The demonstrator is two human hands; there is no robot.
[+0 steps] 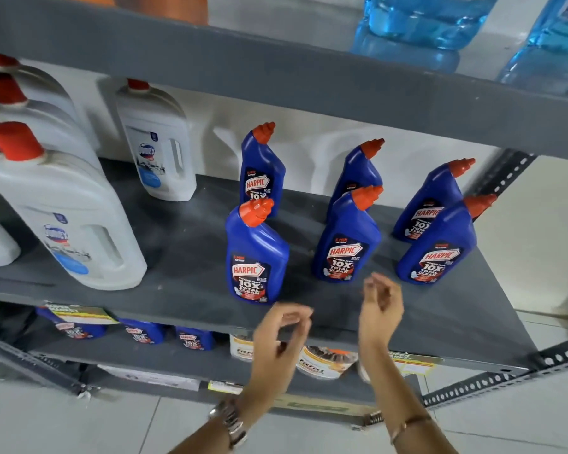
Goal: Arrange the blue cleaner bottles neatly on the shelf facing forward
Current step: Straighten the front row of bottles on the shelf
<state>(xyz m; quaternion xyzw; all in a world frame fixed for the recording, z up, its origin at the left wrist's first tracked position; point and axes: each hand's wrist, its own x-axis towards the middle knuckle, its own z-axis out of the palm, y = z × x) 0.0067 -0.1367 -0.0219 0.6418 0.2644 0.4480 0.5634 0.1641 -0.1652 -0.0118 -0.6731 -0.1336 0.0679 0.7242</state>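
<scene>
Our left hand [281,326] and right hand [381,306] hang loosely curled and empty just off the shelf [184,237] edge. Six blue cleaner bottles [256,257] stand in three pairs, labels forward — we'd nudge bases gently, squaring front rows.

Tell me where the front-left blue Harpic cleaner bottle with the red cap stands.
In the head view, the front-left blue Harpic bottle stands near the front edge of the grey metal shelf, right of the large white bottle, above the left hand.
</scene>
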